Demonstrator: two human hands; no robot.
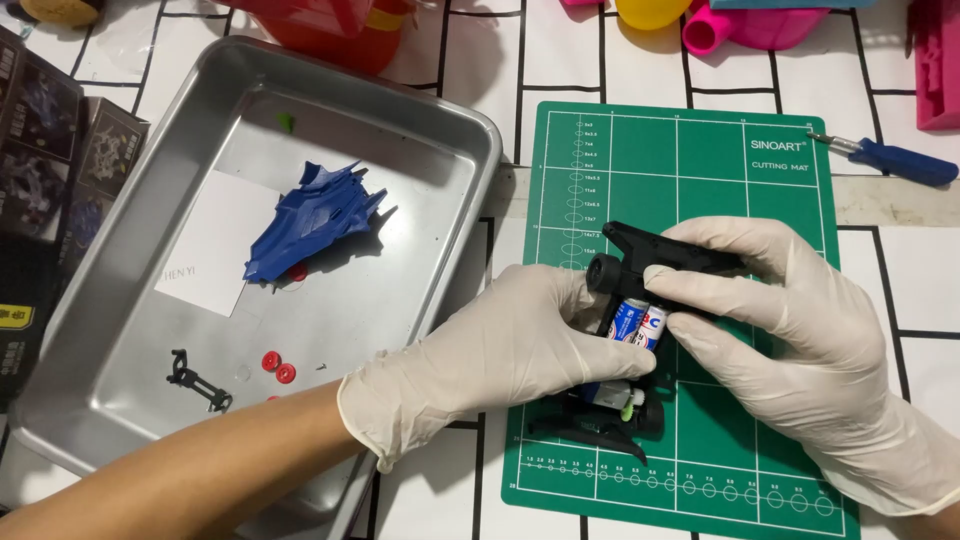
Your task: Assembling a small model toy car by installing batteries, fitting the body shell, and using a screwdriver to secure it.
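Chassis (640, 300) of a black toy car sits between your two gloved hands, held just above the green cutting mat (700, 160) on the worktop (900, 340). Two batteries (635, 322) with blue, white and red wrappers lie side by side in its middle bay, and a black wheel (603, 272) shows at the upper left corner. Your left hand (500, 350) comes in from the tray side, its grip wrapped round the left flank of the chassis with the fingers curled underneath and mostly hidden. Your right hand (790, 320) covers the right flank, its grip closed on the body, with one fingertip (662, 275) on the black plastic above the batteries and another just at their right edge. The lower end of the chassis, with a small green part (625, 408), pokes out below your left hand and touches or nearly touches the mat; I cannot tell which.

Left of the mat, your left forearm crosses the corner of a metal tray (440, 110). In the tray lie a blue car body shell (315, 218) partly over a white card (215, 245), two small red rollers (278, 367) and a little black clip part (198, 381). A blue-handled screwdriver (895, 158) rests well apart at the upper right, beyond the mat's edge. Pink and yellow plastic items (745, 22) line the far edge, and dark cartons (45, 180) stand at the far left.
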